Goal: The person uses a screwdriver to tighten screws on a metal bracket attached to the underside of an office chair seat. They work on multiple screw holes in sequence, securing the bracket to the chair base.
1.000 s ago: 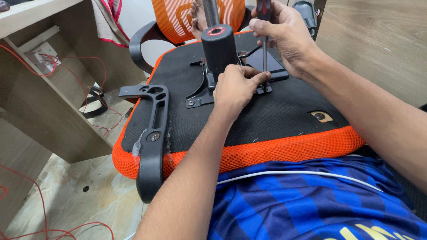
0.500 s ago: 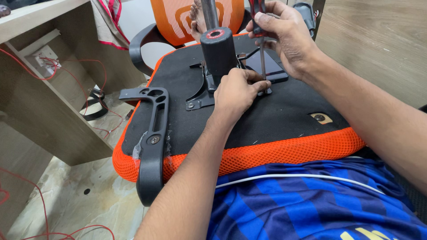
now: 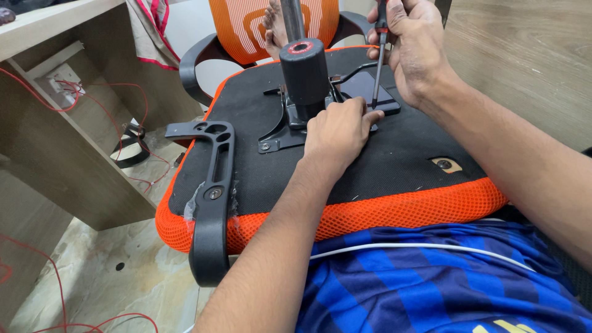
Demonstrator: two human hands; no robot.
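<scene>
Head view, near to far. Upturned orange-edged chair seat (image 3: 394, 213) rests against the person's striped shirt (image 3: 444, 283), its black armrest (image 3: 213, 197) at the near left. Left hand (image 3: 339, 132), fingers curled and pressed flat, holds nothing and bears on the black metal base plate (image 3: 277, 139) just right of the gas cylinder (image 3: 304, 74). Right hand (image 3: 416, 49), farther and to the right, is closed around a screwdriver (image 3: 378, 58), whose tip meets the plate just beside the left fingertips.
</scene>
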